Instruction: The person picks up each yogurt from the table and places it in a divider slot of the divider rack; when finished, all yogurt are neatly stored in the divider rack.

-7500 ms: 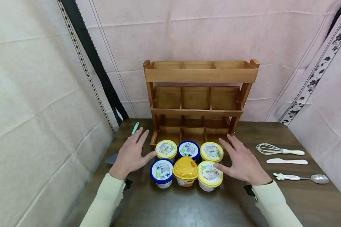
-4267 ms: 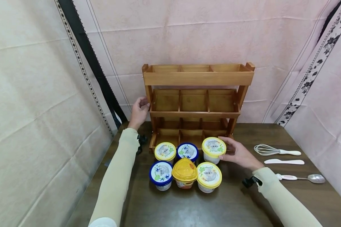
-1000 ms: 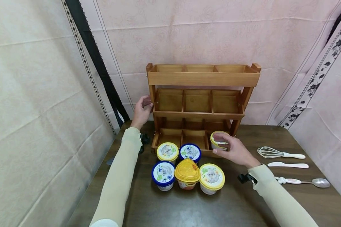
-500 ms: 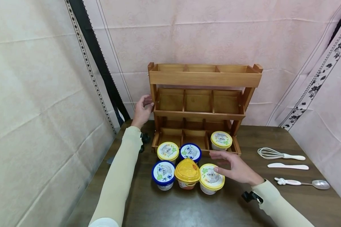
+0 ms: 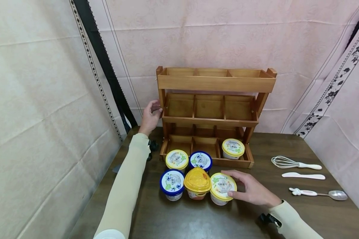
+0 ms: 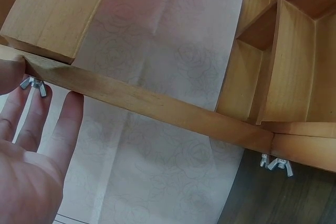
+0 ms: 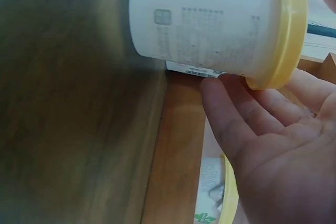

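In the head view my left hand [image 5: 151, 118] holds the left post of a three-tier wooden rack [image 5: 215, 83]. The left wrist view shows the thumb and fingers on either side of that post [image 6: 131, 98], by a wing nut [image 6: 34, 85]. My right hand [image 5: 252, 189] is around the right side of a yellow-lidded yogurt cup [image 5: 222, 189], thumb by the lid, fingers behind; in the right wrist view the thumb stands apart from the lid. Another yellow-lidded cup [image 5: 233, 148] sits in the rack's bottom right compartment.
Beside the near cup stand a domed yellow-lidded cup [image 5: 197, 182], two blue-lidded cups [image 5: 172, 182] and a yellow-lidded cup [image 5: 176, 159]. A whisk [image 5: 294, 163], a white knife [image 5: 303, 175] and a spoon [image 5: 320, 193] lie at right. A cloth wall [image 5: 215, 39] rises behind the rack.
The right hand has placed a yellow-lidded cup in the bottom right compartment, let go and moved back to the front right cup. The left hand went from beside the cups to the rack's post.
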The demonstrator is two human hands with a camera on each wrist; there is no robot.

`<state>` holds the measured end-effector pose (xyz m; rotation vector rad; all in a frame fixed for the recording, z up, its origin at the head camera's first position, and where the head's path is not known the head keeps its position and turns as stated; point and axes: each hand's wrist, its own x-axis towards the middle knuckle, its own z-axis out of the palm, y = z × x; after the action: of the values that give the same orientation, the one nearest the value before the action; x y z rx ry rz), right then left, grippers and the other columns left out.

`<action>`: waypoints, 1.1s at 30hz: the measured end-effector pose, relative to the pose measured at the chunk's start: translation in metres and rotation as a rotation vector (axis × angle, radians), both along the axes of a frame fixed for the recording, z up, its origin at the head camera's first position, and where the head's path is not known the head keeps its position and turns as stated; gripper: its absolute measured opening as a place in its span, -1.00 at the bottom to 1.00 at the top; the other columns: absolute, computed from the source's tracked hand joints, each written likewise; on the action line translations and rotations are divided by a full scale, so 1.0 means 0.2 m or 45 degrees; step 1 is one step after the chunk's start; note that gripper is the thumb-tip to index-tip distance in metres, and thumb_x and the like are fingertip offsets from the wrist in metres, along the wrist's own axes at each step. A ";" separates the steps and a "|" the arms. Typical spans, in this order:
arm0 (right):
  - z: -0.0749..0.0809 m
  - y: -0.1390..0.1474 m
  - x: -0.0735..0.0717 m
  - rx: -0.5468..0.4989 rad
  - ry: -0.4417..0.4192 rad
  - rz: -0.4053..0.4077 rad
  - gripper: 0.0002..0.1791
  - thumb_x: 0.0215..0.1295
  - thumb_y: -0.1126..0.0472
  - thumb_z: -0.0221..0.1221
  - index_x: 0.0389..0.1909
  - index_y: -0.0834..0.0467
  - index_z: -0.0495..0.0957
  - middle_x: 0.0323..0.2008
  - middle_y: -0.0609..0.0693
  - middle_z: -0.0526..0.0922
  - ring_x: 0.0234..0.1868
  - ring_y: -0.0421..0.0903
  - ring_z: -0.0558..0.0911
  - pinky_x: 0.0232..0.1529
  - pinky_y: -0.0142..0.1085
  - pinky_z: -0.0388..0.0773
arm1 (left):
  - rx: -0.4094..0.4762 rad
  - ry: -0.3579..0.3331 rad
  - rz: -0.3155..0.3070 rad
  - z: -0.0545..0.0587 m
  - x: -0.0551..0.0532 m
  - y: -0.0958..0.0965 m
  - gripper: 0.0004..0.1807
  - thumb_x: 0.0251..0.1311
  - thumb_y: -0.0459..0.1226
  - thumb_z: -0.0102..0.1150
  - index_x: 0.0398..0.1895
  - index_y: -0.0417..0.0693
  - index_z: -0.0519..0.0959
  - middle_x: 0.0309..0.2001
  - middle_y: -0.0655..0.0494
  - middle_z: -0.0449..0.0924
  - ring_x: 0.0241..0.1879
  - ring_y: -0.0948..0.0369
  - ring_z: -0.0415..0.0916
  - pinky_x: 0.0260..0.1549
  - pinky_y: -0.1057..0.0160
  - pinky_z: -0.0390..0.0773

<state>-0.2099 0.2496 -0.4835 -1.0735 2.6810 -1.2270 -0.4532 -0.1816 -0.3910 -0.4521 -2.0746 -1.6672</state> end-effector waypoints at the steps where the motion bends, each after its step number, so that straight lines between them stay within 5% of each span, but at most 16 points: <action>1: -0.01 0.00 0.00 -0.005 -0.003 0.016 -0.23 0.29 0.08 0.48 0.47 0.14 0.45 0.39 0.01 0.58 0.29 -0.20 0.60 0.20 -0.34 0.63 | -0.003 -0.001 0.001 0.00 0.00 0.00 -0.56 0.51 -0.36 0.19 0.40 -0.10 0.46 0.24 -0.17 0.55 0.29 -0.04 0.55 0.38 -0.07 0.49; 10: -0.03 0.00 0.02 -0.022 -0.071 0.031 0.00 0.11 0.02 0.60 0.55 0.10 0.35 0.46 0.08 0.48 0.36 -0.20 0.52 0.12 -0.36 0.67 | -0.023 0.015 0.009 0.00 0.01 -0.01 -0.58 0.52 -0.35 0.19 0.38 -0.04 0.49 0.22 -0.11 0.59 0.27 0.00 0.57 0.38 -0.03 0.50; 33: 0.07 0.08 -0.04 -0.036 -0.001 -0.099 0.00 0.08 0.02 0.62 0.53 0.08 0.38 0.47 0.10 0.47 0.32 -0.28 0.54 0.05 -0.35 0.72 | -0.020 -0.004 0.003 0.00 0.02 -0.01 -0.59 0.53 -0.32 0.18 0.38 0.00 0.50 0.22 -0.07 0.59 0.27 0.03 0.56 0.33 -0.08 0.54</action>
<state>-0.2183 0.2665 -0.4699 -0.9797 2.7375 -1.2810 -0.4496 -0.1827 -0.3903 -0.4514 -2.0909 -1.6528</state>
